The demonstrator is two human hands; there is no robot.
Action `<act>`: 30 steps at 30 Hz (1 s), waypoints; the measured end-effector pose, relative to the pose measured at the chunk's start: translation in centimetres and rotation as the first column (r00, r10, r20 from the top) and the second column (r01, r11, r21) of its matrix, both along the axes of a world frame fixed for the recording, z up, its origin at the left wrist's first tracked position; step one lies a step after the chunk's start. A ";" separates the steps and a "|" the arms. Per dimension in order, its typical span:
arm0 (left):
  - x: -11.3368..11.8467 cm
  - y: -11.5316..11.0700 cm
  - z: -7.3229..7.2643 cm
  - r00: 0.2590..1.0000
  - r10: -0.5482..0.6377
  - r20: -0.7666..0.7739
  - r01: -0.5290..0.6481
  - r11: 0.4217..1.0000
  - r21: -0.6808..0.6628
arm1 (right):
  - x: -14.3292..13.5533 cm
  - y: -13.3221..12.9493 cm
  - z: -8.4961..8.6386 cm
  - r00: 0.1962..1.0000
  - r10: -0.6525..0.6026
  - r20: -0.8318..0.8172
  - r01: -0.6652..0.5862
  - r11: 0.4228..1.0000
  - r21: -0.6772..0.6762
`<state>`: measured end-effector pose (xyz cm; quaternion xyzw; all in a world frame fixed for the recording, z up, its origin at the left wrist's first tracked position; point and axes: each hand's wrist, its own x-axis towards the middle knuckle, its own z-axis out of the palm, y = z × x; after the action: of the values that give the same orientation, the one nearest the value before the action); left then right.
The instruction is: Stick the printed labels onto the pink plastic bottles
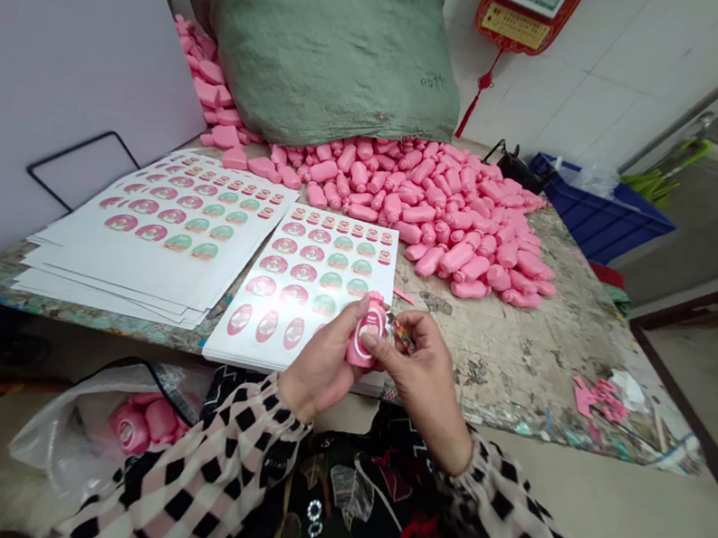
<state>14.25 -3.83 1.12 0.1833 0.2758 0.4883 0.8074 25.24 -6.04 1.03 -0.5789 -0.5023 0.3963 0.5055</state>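
My left hand [328, 358] is closed round a small pink toy bottle [361, 357], held upright just above the front edge of the table. An oval pink-and-white label is on the bottle's front. My right hand [420, 373] presses its thumb on that label. Between its fingers sits a small multicoloured tool with a shiny metal part [401, 335]; its kind is not clear. Under and left of my hands lies a stack of sticker sheets [230, 335] with round and oval pink and green labels. My left hand covers its lower right part.
A second pile of sticker sheets [124, 276] fans out on the left. Many pink bottles [468, 232] heap at the back beneath a green sack [329, 34]. Pink scraps [599, 399] lie at right, a blue crate [605, 218] behind. Below left, a plastic bag [64, 422] holds pink bottles.
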 end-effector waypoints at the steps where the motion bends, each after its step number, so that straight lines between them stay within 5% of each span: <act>1: 0.3 -0.1 -0.1 0.999 0.012 0.049 -0.010 0.999 -0.044 | -0.4 -0.1 -0.4 1.000 -0.013 0.020 0.013 1.000 -0.003; 7: 0.2 0.1 -0.5 0.989 0.022 0.144 -0.001 0.990 -0.144 | -1.1 -0.8 -1.5 0.998 -0.053 0.031 0.054 0.998 -0.013; 15: -0.5 -1.4 -0.6 0.965 -0.209 -0.158 0.224 0.971 0.083 | -0.9 -0.7 -0.2 0.950 0.056 -0.306 -0.105 0.984 -0.146; 19: -2.6 -2.5 -0.1 0.912 -0.284 -0.297 0.328 0.939 0.108 | 0.4 0.3 -1.6 0.988 0.074 -0.137 -0.076 0.997 -0.011; 22: -5.3 -4.3 -0.3 0.858 -0.304 -0.415 0.344 0.939 0.023 | 3.7 2.5 -2.8 0.984 0.071 0.162 -0.075 0.997 0.021; 24: -7.7 -5.8 -0.8 0.836 -0.227 -0.500 0.253 0.967 -0.016 | 6.8 4.4 -3.0 0.867 0.007 0.498 -0.024 0.999 0.029; 26: -10.5 -7.4 -1.6 0.800 -0.145 -0.582 0.136 0.989 -0.058 | 10.0 6.3 -2.7 0.602 -0.022 0.798 0.003 1.000 0.025; 28: -13.8 -8.8 -2.8 0.740 -0.058 -0.670 -0.008 0.995 -0.095 | 12.6 7.9 -2.2 0.314 0.014 0.949 0.033 0.999 -0.026; 30: -17.4 -9.8 -4.3 0.617 -0.055 -0.785 -0.075 0.989 -0.129 | 14.4 9.2 -1.9 0.111 0.077 0.991 0.080 0.993 -0.086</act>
<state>-3.19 -13.66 -3.17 0.3162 0.6379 0.3414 0.6137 39.66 3.13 -0.92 -0.7246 -0.6863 -0.0624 0.0070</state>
